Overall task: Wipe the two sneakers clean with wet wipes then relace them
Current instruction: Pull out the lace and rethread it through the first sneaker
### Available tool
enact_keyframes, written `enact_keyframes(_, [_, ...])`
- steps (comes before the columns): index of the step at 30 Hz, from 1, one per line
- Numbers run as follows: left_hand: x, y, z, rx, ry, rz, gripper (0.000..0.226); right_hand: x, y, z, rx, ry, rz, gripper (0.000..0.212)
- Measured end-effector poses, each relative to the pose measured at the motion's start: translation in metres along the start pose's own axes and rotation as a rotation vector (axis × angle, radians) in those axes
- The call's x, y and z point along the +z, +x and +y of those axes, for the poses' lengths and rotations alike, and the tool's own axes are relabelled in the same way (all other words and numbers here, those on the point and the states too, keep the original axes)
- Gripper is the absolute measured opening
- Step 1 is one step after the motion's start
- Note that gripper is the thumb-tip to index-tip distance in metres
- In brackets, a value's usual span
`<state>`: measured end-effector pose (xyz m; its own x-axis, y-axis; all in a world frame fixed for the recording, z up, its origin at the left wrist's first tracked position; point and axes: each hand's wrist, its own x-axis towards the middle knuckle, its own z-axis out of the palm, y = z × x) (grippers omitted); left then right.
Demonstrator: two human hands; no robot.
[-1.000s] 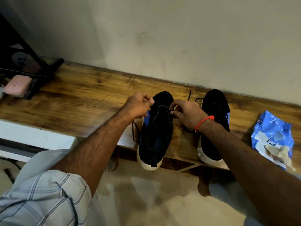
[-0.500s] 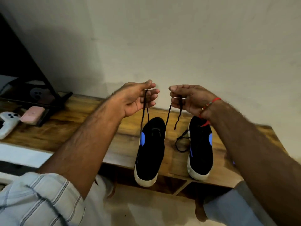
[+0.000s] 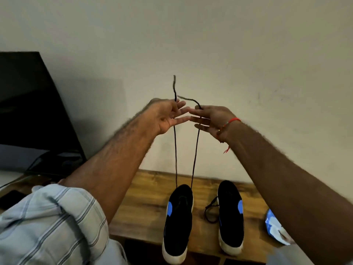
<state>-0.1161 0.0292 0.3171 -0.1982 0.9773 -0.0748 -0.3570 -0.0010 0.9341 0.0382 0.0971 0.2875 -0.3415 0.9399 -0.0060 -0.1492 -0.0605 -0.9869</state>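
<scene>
Each hand pinches one end of the lace: the left hand and right hand have risen from the shoe to well above the table, drawing both strands taut and even. The left sneaker they run from sits at the table's edge, the right sneaker beside it with its lace loose. Lacing looks barely begun.
</scene>
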Motion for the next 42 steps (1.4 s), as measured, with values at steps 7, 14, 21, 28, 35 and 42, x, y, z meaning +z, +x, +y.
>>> enact_keyframes(7, [0.008, -0.002, -0.002, 0.218, 0.423, 0.227, 0.016, 0.016, -0.008, -0.015, -0.157, -0.292, 0.157, 0.024])
enact_keyframes(14, [0.012, 0.005, 0.003, 0.462, 0.551, 0.307, 0.025, 0.016, -0.011, -0.013, -0.063, 0.053, -0.01, 0.014])
enact_keyframes(21, [0.014, 0.011, 0.011, 0.522, 0.54, 0.305, 0.017, 0.022, -0.012, -0.028, -0.296, 0.089, 0.039, 0.018])
enact_keyframes(28, [0.021, 0.016, 0.012, 0.554, 0.594, 0.287, 0.013, 0.031, -0.011, -0.041, -0.325, -0.003, 0.199, 0.02])
enact_keyframes(35, [0.025, 0.02, 0.014, 0.558, 0.608, 0.279, 0.015, 0.029, -0.01, -0.043, -0.405, -0.137, 0.227, 0.024])
enact_keyframes(42, [0.03, 0.016, 0.012, 0.554, 0.576, 0.256, 0.012, 0.029, -0.003, -0.042, -0.463, -0.182, 0.219, 0.02])
